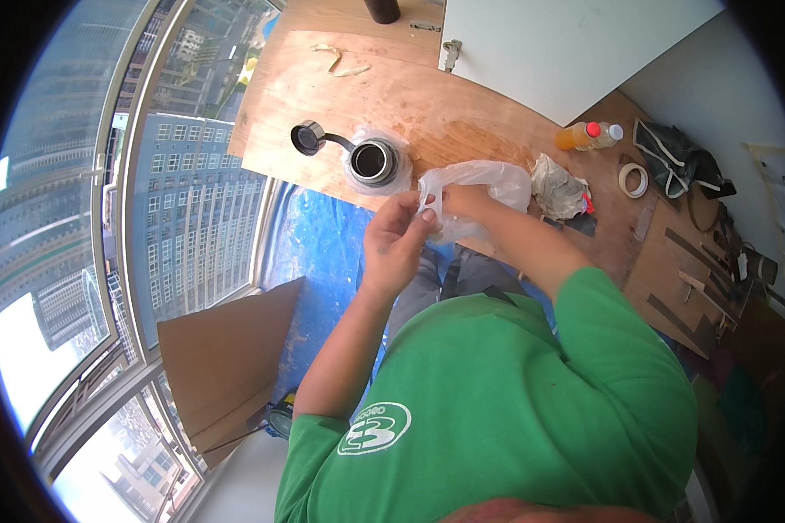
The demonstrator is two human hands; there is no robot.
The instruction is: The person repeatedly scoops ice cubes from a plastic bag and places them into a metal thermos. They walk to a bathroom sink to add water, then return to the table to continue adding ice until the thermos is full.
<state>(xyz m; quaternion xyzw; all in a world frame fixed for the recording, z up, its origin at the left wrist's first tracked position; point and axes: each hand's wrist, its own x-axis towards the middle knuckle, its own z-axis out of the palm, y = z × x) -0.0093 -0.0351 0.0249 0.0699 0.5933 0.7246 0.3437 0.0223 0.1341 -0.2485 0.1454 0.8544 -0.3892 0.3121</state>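
At the table's near edge, my left hand (397, 240) pinches the rim of a thin, whitish plastic bag (508, 179). Into that bag reaches my right hand (462, 202); the film and the wrist hide its fingers, so what they hold cannot be made out. Just beyond my left hand stands a dark, wide-mouthed flask (373, 163), upright and uncapped. Its round lid (307, 138) is swung out to the left on a strap. Crinkled clear plastic surrounds the flask's base.
The wooden tabletop (270, 105) carries peel-like scraps (336, 63), an orange drink bottle (577, 135), crumpled paper (560, 187), a tape roll (633, 180) and a dark bag (685, 157). A white panel (549, 52) lies at the back. Left are windows, blue sheeting (318, 235) and cardboard (227, 357).
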